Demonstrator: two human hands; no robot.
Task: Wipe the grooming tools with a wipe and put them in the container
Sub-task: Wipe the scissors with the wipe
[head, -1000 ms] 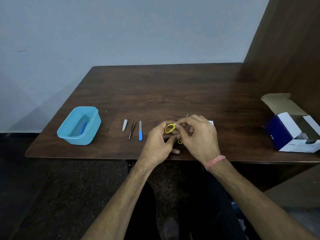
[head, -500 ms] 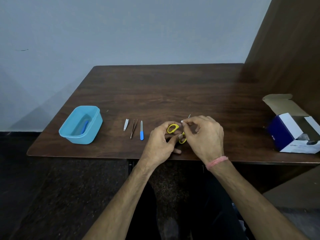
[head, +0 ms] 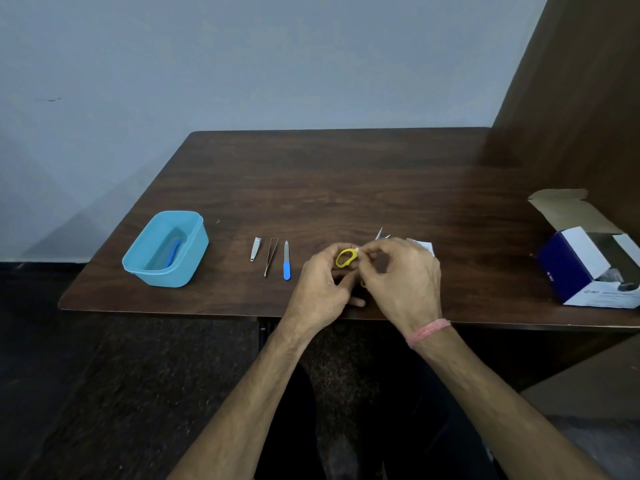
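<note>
A: What are the hands doing?
B: The left hand (head: 320,282) grips the yellow-handled scissors (head: 346,257) above the table (head: 346,174); the right hand (head: 403,271) pinches a small white wipe (head: 356,251) against the yellow loop.

A: And the other tools?
B: The nail clipper (head: 255,248), tweezers (head: 271,256) and blue-handled file (head: 286,265) lie in a row, left of the hands. The blue container (head: 166,249) stands further left, holding a blue item (head: 173,252).

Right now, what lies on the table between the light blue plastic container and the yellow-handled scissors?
Head view shows three tools in a row: silver nail clipper, thin metal tweezers, blue-handled nail file.
</note>
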